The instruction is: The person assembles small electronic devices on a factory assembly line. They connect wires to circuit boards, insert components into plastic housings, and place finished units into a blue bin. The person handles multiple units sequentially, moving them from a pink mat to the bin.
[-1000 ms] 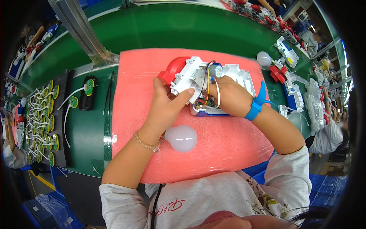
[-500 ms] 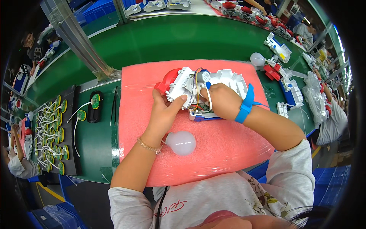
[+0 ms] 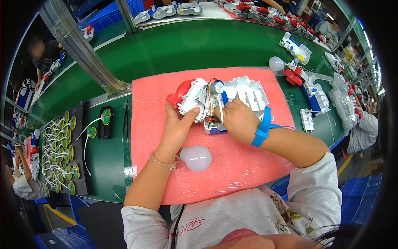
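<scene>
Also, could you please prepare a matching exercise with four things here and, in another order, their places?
1. White mechanism with silver motor
2. Blue wrist strap
3. Frosted white bulb
4. Rows of green circuit boards

A. On the pink foam
B. On the black mat
C. In the left hand
D. Around the right wrist

Pairs: 1-C; 2-D; 3-A; 4-B

A light grey shirt (image 3: 240,203) has loose sleeves (image 3: 313,180); on the shirt's left side are a black cord (image 3: 178,226) and red script (image 3: 195,224), on its right a flower print (image 3: 286,211). Beyond the shirt, a beaded bracelet (image 3: 163,163) rings the left wrist (image 3: 168,151), a blue band (image 3: 262,128) with thin cord (image 3: 282,126) the right.
</scene>
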A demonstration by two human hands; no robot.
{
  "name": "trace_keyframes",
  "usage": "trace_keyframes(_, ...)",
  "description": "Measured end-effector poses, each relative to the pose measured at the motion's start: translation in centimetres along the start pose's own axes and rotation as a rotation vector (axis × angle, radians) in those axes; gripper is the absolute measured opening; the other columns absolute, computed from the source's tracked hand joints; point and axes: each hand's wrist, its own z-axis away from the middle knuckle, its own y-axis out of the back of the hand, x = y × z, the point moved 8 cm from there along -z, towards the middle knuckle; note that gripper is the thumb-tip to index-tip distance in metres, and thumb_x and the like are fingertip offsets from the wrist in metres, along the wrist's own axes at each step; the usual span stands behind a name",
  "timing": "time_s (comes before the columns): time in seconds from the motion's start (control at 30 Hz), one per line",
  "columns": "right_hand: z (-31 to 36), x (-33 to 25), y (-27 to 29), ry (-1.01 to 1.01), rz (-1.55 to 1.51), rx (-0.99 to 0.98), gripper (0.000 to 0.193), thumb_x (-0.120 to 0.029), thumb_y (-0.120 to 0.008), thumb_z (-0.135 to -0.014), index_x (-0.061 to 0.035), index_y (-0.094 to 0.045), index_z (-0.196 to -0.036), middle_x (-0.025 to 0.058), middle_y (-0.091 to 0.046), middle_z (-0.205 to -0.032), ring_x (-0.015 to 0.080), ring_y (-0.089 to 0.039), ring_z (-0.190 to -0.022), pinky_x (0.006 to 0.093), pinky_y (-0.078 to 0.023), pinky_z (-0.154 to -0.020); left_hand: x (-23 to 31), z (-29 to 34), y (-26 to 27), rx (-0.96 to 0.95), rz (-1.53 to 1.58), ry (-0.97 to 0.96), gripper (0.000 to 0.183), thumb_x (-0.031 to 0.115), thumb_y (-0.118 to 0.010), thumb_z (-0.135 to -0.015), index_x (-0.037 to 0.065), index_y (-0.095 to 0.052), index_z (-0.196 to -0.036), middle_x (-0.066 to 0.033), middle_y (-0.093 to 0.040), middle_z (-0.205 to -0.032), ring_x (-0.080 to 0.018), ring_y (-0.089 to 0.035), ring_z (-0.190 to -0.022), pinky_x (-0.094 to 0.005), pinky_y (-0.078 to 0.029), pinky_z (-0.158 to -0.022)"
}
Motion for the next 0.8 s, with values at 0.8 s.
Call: trace_keyframes(0.8,1.1,-0.8,0.2,0.022,0.023,0.118,0.025,-0.009,-0.049,-0.071,0.0048,-0.056,-0.091,0.0047,-0.052,-0.067,0.0166,-0.049,-0.071,0.027,-0.037,-0.068,0.0,0.1,-0.1,0.016,0.003,-0.004,0.055,0.01,-0.059,-0.081,-0.003,-0.024,-0.121,-0.0162,-0.046,-0.113,-0.0205,-0.049,-0.104,-0.0319,-0.044,-0.086)
